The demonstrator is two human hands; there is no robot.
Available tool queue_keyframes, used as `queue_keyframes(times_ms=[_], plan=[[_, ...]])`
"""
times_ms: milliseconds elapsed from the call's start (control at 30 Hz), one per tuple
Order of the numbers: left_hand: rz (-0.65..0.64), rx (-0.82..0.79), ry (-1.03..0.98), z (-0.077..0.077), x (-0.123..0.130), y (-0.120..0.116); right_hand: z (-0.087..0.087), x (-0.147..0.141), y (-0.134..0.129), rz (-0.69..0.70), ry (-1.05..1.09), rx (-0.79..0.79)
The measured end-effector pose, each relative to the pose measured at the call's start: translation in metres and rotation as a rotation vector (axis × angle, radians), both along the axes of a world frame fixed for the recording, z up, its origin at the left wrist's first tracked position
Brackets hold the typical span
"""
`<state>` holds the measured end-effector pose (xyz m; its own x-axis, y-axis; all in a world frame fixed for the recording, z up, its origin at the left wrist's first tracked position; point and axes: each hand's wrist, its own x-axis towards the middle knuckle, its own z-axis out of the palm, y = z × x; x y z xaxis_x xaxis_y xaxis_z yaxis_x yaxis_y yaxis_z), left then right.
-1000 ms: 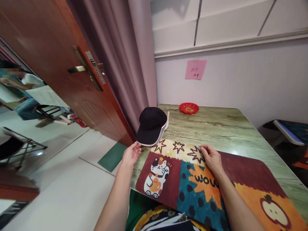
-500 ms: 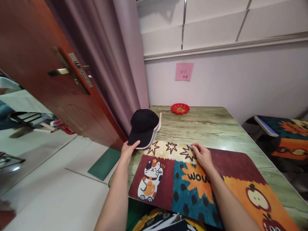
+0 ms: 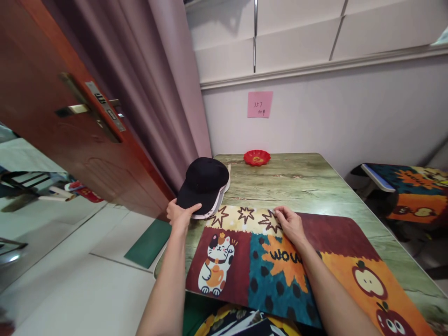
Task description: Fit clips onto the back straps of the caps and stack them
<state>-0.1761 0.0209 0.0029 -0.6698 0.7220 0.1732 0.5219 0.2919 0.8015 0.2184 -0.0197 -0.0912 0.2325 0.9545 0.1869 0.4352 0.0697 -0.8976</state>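
Note:
A stack of caps lies at the left of the table, a black cap (image 3: pixel 205 179) on top with pale brims showing underneath. My left hand (image 3: pixel 182 212) grips the stack by its brims, thumb on the black brim and the other fingers below. On the patterned mat (image 3: pixel 233 259), with its cat, star and apple pictures, rests my right hand (image 3: pixel 290 224). Its thumb and fingers are pinched together beside a brown star outline at the mat's far edge. Whatever may be between those fingertips is too small to make out.
A red scalloped dish (image 3: pixel 257 157) stands at the back of the wood-patterned table (image 3: pixel 290 182). A pink note (image 3: pixel 259 104) is on the wall. To the left are a curtain (image 3: pixel 164 79) and a wooden door (image 3: pixel 70 93). Another patterned mat (image 3: pixel 420 191) lies at the right.
The view has shifted slightly, moving the scene left. My left hand's fingers reach further around and under the brims. My right hand stays pinched at the mat's edge.

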Motion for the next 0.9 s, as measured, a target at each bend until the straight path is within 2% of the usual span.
queue_keyframes(times_ms=[67,133,200,300,367,500,600,667,733,800,900], plan=[[0.041,0.112,-0.046,0.011,0.008,-0.003,-0.001,0.001,0.000,0.001,-0.008,0.011],[-0.021,0.257,-0.174,0.018,0.016,-0.004,-0.003,0.001,0.000,0.002,-0.021,0.026],[-0.106,0.388,-0.380,0.021,0.025,-0.004,-0.003,0.002,0.000,0.007,-0.026,0.026],[-0.127,0.512,-0.713,0.022,0.035,-0.003,-0.003,0.002,-0.001,0.015,-0.011,-0.002],[-0.132,0.532,-0.854,0.023,0.039,-0.003,-0.002,0.002,-0.002,0.016,-0.010,-0.020],[-0.176,0.475,-1.037,0.031,0.046,-0.007,-0.002,0.002,-0.002,0.017,-0.022,-0.035],[-0.228,0.440,-1.251,0.034,0.063,-0.013,-0.004,0.003,-0.001,0.024,0.008,-0.023],[-0.263,0.398,-1.414,0.030,0.082,-0.019,-0.005,0.002,-0.001,0.047,0.074,-0.019],[-0.284,0.318,-1.547,0.019,0.106,-0.027,-0.004,0.001,-0.001,0.086,0.173,-0.023],[-0.299,0.216,-1.630,0.002,0.130,-0.037,-0.001,-0.002,-0.002,0.138,0.312,-0.035],[-0.431,0.084,-1.702,-0.027,0.159,-0.051,0.006,-0.004,-0.003,0.229,0.619,-0.050]])
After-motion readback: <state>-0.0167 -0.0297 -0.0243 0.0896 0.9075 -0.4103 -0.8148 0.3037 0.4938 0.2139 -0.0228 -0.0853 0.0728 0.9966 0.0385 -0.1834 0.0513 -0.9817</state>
